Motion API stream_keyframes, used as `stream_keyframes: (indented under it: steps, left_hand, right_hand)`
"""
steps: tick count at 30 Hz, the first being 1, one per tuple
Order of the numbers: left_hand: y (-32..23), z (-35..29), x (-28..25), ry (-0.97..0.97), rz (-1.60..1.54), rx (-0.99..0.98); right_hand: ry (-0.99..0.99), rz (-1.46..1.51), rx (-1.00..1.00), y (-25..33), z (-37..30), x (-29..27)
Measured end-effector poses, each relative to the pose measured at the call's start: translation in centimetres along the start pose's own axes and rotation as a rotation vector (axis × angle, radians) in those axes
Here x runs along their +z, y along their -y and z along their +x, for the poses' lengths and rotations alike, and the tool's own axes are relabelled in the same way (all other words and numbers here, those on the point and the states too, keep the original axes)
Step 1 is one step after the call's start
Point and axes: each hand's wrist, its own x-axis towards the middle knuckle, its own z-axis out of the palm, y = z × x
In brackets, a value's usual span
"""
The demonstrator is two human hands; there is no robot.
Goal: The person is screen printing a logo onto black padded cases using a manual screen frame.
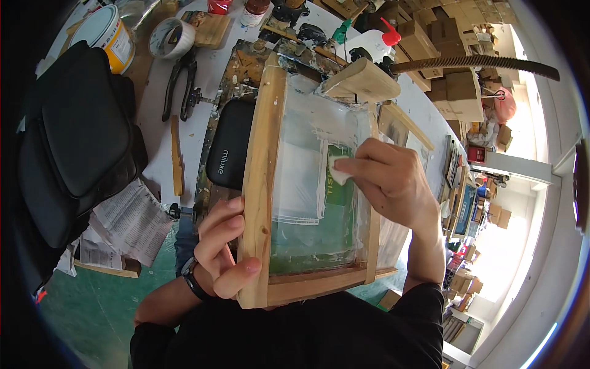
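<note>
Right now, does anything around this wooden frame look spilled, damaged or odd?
No fresh spill is clear to me. What looks messy: the see-through sheet in the wooden frame has ragged white smears, the dark board behind it is blotched with stains, and newspaper by the black bag lies rumpled.

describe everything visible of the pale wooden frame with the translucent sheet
The pale wooden rectangular frame, its left bar knotted and white-specked, holds a thin translucent sheet, apparently mesh, with whitish smears and white outlines; green shows through it. It lies lengthwise, near end by the black-clad torso, far end near a pale rounded wooden block. The bare left hand touches its left bar; the bare right hand pinches a small white wad at the sheet.
</note>
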Motion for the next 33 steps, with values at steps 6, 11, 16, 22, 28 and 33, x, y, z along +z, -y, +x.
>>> stream_keyframes:
  steps: [6,11,16,22,28,33]
  left_hand:
    - [0.3,0.2,0.1,-0.002,0.078,0.126]
    - [0.1,0.0,0.2,-0.012,0.012,0.039]
    - [0.2,0.0,0.4,-0.018,0.100,0.109]
    - [0.2,0.3,0.6,-0.023,0.128,0.149]
    - [0.1,0.5,0.5,0.001,0.149,0.161]
    - [-0.2,0.2,0.6,-0.022,0.133,0.118]
  right_hand:
    - [0.012,0.022,0.038,-0.4,0.8,-0.1]
    - [0.028,0.033,0.043,-0.5,0.7,-0.4]
    - [0.046,0.096,0.030,-0.3,0.7,-0.5]
    - [0.045,0.035,0.051,-0.3,1.5,-0.5]
    - [0.072,0.067,0.062,-0.1,1.1,-0.8]
    - [0.077,0.108,0.038,0.1,0.9,-0.6]
